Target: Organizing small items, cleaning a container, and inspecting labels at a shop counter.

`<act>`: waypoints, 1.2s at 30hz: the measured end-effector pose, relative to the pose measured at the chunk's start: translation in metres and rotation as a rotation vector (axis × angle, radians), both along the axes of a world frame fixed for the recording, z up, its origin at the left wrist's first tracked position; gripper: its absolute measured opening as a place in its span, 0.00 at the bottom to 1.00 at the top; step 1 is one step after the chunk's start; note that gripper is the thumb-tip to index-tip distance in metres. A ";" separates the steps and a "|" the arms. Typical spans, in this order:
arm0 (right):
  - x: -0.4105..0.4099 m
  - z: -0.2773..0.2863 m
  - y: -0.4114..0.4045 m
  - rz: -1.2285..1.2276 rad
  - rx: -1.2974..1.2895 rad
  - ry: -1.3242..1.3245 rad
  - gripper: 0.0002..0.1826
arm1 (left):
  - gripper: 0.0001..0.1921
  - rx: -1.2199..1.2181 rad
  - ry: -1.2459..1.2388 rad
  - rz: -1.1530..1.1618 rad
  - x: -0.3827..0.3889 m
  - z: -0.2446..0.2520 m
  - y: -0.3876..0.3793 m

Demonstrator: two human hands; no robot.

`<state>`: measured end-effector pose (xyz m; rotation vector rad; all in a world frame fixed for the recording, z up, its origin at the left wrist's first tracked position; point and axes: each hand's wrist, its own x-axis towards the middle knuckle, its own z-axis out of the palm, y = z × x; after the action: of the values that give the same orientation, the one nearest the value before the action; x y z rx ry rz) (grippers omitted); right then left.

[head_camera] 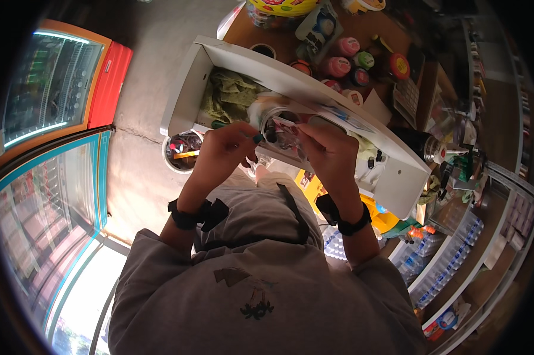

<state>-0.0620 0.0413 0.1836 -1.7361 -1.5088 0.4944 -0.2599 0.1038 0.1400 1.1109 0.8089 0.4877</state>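
Observation:
Both hands are raised over an open white drawer [395,186]. My left hand [229,144] pinches a small dark teal item [258,138] between thumb and fingertips; its kind is unclear. A clear plastic bag [289,135] with small contents hangs from the fingertips of my right hand [328,148]. Behind the bag, inside the drawer, is a round clear container [271,116], partly hidden. A crumpled green cloth [231,95] lies in the drawer's left part, and pale cloth or plastic [371,171] lies at its right.
Beyond the drawer, a brown tabletop [276,37] holds pink-lidded bottles [339,66], a roll of tape [263,51] and a calculator [407,100]. A black flask [420,144] stands right. A bin [181,153] sits on the floor, left. Glass-door coolers [49,84] and shelves of bottled water [449,262] flank me.

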 end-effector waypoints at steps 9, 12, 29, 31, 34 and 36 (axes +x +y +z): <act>0.000 -0.016 0.018 0.183 -0.132 -0.110 0.04 | 0.20 0.675 0.225 -0.082 0.010 0.006 -0.018; 0.001 -0.013 0.023 0.221 -0.189 -0.138 0.04 | 0.20 0.783 0.270 -0.096 0.011 0.003 -0.020; 0.002 -0.013 0.028 0.176 -0.125 -0.193 0.04 | 0.18 0.937 0.337 -0.103 0.017 -0.011 -0.024; 0.002 -0.017 0.027 0.173 -0.122 -0.221 0.04 | 0.18 0.927 0.330 -0.096 0.018 -0.012 -0.025; -0.001 -0.018 0.030 0.171 -0.121 -0.283 0.05 | 0.17 0.923 0.313 -0.086 0.020 -0.012 -0.026; -0.003 -0.018 0.032 0.172 -0.122 -0.317 0.06 | 0.17 0.929 0.304 -0.083 0.021 -0.012 -0.025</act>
<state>-0.0650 0.0735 0.1656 -1.8529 -1.8980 0.4194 -0.2393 0.0789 0.1282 2.1071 0.8021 0.6558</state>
